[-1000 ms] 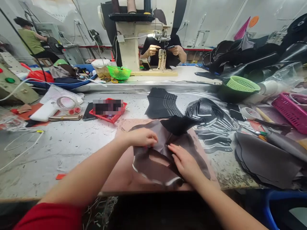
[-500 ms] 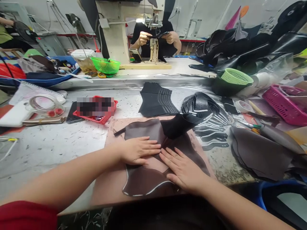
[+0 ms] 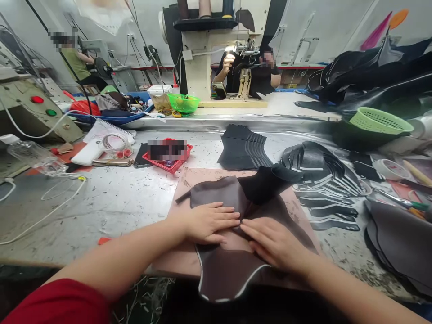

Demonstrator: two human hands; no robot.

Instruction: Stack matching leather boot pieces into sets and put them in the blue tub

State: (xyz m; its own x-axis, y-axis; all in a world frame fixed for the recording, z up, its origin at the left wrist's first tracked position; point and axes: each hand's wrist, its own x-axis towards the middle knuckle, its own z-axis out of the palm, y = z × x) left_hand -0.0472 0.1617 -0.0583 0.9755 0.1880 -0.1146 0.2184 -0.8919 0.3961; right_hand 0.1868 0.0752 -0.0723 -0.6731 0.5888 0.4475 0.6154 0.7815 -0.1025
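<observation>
A dark brown leather-like piece (image 3: 232,274) with a white-edged lower lobe lies on a pink board (image 3: 168,261). Its lower lobe hangs past the board's front edge. My left hand (image 3: 211,222) rests flat on it, fingers stretched to the right. Close to those fingertips, my right hand (image 3: 276,243) presses down with its fingers straight and side by side. Neither hand grips anything. A black section (image 3: 261,184) folds up behind my hands. What lies under my palms is hidden.
Black cut pieces (image 3: 243,146) and white-edged strips (image 3: 327,193) lie behind and to the right. Brown pieces (image 3: 398,243) are stacked far right. A red basket (image 3: 172,166) and bottle (image 3: 37,155) stand left. Across the bench, a person sits behind a sewing machine (image 3: 199,67).
The view has swung left and up, so things appear further right. My right hand's fingers have drawn together and its palm has tilted. The brown lower lobe now reaches further over the front edge.
</observation>
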